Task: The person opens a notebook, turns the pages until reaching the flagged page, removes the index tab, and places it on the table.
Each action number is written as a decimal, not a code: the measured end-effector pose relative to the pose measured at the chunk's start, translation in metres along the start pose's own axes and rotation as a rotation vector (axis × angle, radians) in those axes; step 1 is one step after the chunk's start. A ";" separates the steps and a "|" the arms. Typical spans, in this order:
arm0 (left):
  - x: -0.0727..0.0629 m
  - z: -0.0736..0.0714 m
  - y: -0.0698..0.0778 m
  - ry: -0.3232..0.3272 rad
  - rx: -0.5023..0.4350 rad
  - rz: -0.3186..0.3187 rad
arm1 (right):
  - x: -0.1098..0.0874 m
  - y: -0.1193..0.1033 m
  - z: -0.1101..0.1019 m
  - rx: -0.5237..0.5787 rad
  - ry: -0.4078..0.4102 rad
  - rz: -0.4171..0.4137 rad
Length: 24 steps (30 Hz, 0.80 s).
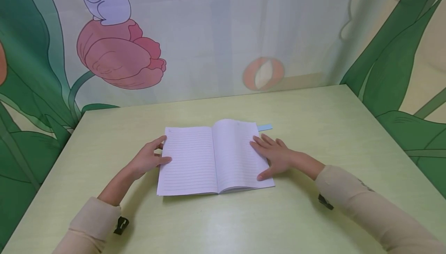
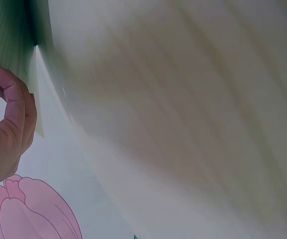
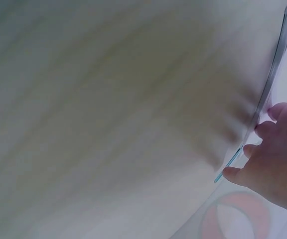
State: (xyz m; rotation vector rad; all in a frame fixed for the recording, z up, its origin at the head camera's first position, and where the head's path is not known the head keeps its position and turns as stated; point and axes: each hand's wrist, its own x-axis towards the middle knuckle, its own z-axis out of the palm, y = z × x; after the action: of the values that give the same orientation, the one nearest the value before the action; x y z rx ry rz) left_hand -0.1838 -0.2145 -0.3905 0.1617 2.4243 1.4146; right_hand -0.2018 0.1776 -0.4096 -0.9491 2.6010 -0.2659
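An open lined notebook [image 1: 189,169] lies on the table, its right page bowed up near the spine. My left hand [image 1: 147,159] holds the notebook's left edge, the thumb on the page and the other fingers at or under the edge. Seen from the left wrist, that hand [image 2: 11,124] has the lined page between its digits. My right hand [image 1: 277,157] rests with spread fingers on the right page near its outer edge. A light blue strip [image 1: 265,127] sticks out beyond the top right edge. In the right wrist view it lies near the fingertips of the right hand [image 3: 275,159].
The pale wooden table [image 1: 223,223] ends at a curtain [image 1: 209,52] printed with a flower [image 1: 120,54] and leaves. A black clip-like piece [image 1: 121,225] hangs at the left cuff, another [image 1: 325,202] at the right cuff.
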 end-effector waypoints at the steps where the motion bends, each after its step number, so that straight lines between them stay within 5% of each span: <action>1: 0.000 0.000 -0.001 0.004 0.003 0.002 | 0.001 -0.001 0.000 0.003 0.003 -0.002; 24: -0.001 0.000 0.000 -0.004 0.000 -0.015 | 0.028 -0.031 0.001 0.079 -0.002 -0.047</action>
State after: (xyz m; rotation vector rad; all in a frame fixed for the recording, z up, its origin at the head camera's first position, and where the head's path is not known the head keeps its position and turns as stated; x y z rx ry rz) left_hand -0.1830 -0.2144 -0.3903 0.1465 2.4175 1.4059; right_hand -0.2031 0.1354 -0.4088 -0.9831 2.5483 -0.3767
